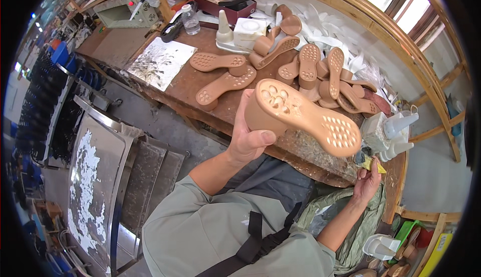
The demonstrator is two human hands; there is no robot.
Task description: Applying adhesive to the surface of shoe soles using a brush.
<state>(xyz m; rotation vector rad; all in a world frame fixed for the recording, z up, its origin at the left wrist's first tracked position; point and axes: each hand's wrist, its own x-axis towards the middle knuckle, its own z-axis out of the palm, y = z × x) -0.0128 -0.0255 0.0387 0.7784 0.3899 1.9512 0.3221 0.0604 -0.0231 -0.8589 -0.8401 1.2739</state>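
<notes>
In my left hand is a tan heeled shoe sole, gripped round its block heel. Its underside is turned up, showing round hollows at the heel end and a patch of small dimples at the toe. At the bench's right edge my right hand pinches a small yellow object with a dark part beside it; its kind is unclear. The hand is just below the white squeeze bottles. Beyond the held sole, several similar soles are strewn on the brown workbench, some piled at the right.
A stained white sheet covers the bench's left part. Behind the soles are white strips, a clear bottle and a dark red box. A metal rack stands at left. Wooden rails bound the bench's far side.
</notes>
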